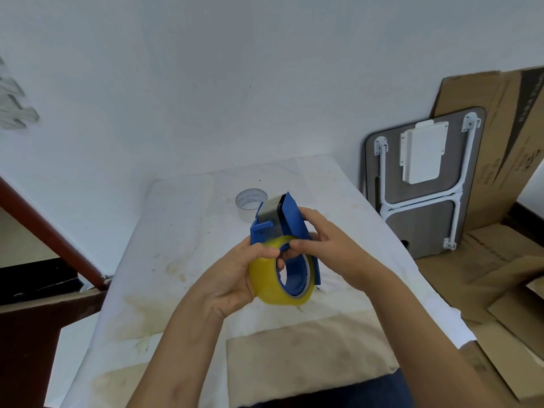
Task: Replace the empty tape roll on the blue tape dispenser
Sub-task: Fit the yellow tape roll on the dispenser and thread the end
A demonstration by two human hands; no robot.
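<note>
I hold the blue tape dispenser (290,222) above the table, its metal blade end pointing up and away from me. A full yellowish tape roll (269,282) sits on the dispenser's blue hub. My left hand (235,278) grips the roll from the left, thumb across its top edge. My right hand (326,245) holds the dispenser body from the right, with fingertips reaching into the roll's core. The empty clear roll (250,203) stands on the table behind the dispenser, partly hidden by it.
The table wears a stained white cloth (176,245), with a beige cloth (306,354) at the near edge. A folded lap table (424,184) leans on the wall at right, beside flattened cardboard (506,160). A dark wooden frame (53,240) stands left.
</note>
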